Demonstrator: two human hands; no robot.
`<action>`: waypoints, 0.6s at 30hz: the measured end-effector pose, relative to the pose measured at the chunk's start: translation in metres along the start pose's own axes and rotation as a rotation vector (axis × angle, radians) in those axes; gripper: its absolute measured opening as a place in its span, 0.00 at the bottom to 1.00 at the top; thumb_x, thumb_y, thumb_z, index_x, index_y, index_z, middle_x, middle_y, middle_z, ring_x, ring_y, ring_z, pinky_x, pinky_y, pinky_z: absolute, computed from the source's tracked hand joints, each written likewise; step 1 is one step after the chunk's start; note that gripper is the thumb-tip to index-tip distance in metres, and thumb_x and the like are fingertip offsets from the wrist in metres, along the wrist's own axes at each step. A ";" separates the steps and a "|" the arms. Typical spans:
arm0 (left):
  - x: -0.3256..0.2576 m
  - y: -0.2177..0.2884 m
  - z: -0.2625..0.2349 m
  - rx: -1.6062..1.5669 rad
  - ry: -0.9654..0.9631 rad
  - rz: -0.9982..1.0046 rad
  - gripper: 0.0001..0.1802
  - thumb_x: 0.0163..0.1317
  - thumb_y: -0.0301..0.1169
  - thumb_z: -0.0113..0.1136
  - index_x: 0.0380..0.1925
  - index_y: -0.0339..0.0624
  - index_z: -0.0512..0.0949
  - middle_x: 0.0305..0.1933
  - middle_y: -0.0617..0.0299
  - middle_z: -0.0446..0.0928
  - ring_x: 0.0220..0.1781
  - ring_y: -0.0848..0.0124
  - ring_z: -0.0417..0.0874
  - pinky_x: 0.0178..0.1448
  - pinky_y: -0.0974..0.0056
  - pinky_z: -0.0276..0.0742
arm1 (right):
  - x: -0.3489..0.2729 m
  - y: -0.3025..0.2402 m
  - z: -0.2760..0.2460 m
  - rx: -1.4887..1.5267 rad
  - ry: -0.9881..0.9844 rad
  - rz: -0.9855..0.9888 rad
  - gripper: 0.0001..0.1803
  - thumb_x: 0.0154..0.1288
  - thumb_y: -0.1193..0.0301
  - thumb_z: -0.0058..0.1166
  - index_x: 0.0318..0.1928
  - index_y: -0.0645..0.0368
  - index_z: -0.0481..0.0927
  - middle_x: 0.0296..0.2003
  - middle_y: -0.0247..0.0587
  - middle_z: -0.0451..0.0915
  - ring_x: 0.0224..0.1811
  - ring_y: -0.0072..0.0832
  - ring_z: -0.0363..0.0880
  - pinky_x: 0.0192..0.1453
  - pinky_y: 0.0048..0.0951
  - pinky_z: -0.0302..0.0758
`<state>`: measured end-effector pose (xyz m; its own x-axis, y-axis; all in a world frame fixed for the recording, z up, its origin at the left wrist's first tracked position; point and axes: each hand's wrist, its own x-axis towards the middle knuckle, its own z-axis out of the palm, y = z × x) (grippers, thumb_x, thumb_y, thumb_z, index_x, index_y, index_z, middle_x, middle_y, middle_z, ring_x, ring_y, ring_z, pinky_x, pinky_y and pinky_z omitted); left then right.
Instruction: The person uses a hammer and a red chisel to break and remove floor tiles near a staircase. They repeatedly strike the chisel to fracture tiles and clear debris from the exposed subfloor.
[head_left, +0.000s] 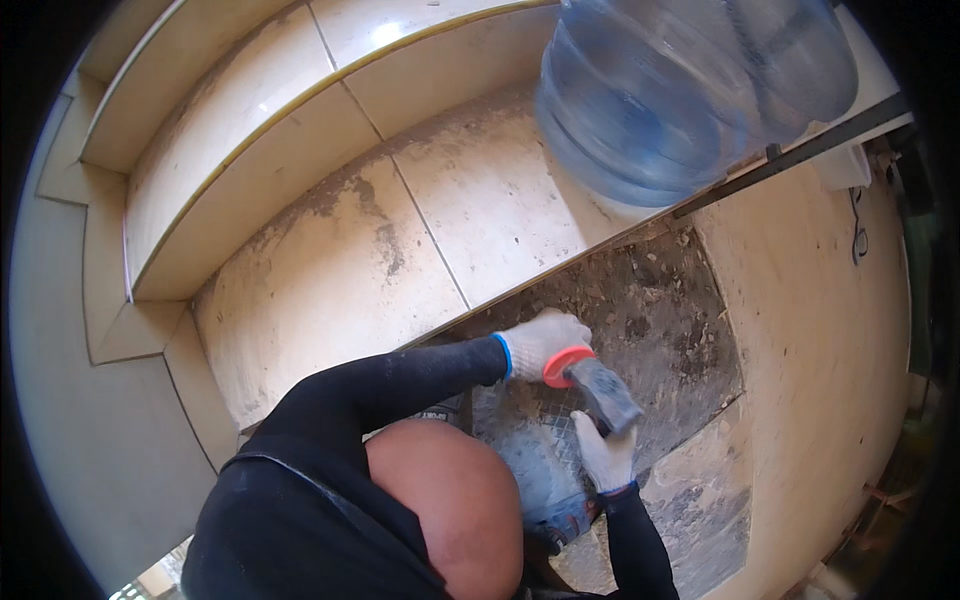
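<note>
Gloved Hands at a Red-Guarded Tool

Left hand [542, 345]: 4 o'clock from centre, in a white glove with a blue cuff. It is clenched beside the red guard [556, 368] of a tool (the handle itself is hidden inside the glove). A grey block [600, 392] extends from the guard toward 5 o'clock; motion blur prevents telling whether it belongs to the same tool.

Right hand [608, 462]: 5 o'clock, gloved, directly beside the block and partly covered by it. Whether it grasps the block cannot be told.

Work area: a rough dark patch [680, 330] lies at 3 o'clock from the hands, bordered by pale flooring [800, 340].

Surroundings: a clear blue water jug [640, 120] stands between 1 and 2 o'clock, on a tiled step [480, 190].

Markings: pale capital lettering [437, 413] shows on a dark item at 7 o'clock.
</note>
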<state>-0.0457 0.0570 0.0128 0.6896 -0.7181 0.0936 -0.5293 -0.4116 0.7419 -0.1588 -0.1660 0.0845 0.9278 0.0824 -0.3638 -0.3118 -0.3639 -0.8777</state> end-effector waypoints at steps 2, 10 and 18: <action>0.000 0.008 0.004 0.136 -0.038 -0.069 0.12 0.58 0.40 0.76 0.34 0.45 0.87 0.44 0.49 0.88 0.50 0.47 0.91 0.52 0.45 0.87 | -0.012 -0.005 -0.014 -0.103 0.065 0.079 0.18 0.72 0.73 0.72 0.59 0.65 0.88 0.36 0.30 0.88 0.38 0.22 0.86 0.42 0.32 0.83; -0.016 -0.032 -0.003 -0.039 0.071 -0.174 0.15 0.58 0.36 0.77 0.41 0.42 0.85 0.44 0.48 0.86 0.50 0.45 0.88 0.53 0.45 0.84 | -0.022 -0.008 -0.037 0.519 -0.015 0.305 0.13 0.86 0.63 0.57 0.39 0.52 0.78 0.30 0.28 0.77 0.34 0.22 0.77 0.46 0.27 0.77; -0.015 -0.037 -0.001 -0.024 -0.077 -0.157 0.15 0.59 0.37 0.77 0.42 0.44 0.85 0.46 0.50 0.84 0.51 0.44 0.86 0.54 0.46 0.83 | 0.024 -0.003 0.014 -0.343 -0.058 -0.292 0.14 0.85 0.68 0.60 0.36 0.59 0.84 0.31 0.29 0.82 0.32 0.24 0.80 0.40 0.28 0.77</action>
<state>-0.0360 0.0840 -0.0157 0.7223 -0.6875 -0.0750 -0.4056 -0.5090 0.7592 -0.1383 -0.1497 0.0734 0.9508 0.2755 -0.1419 0.0560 -0.6033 -0.7955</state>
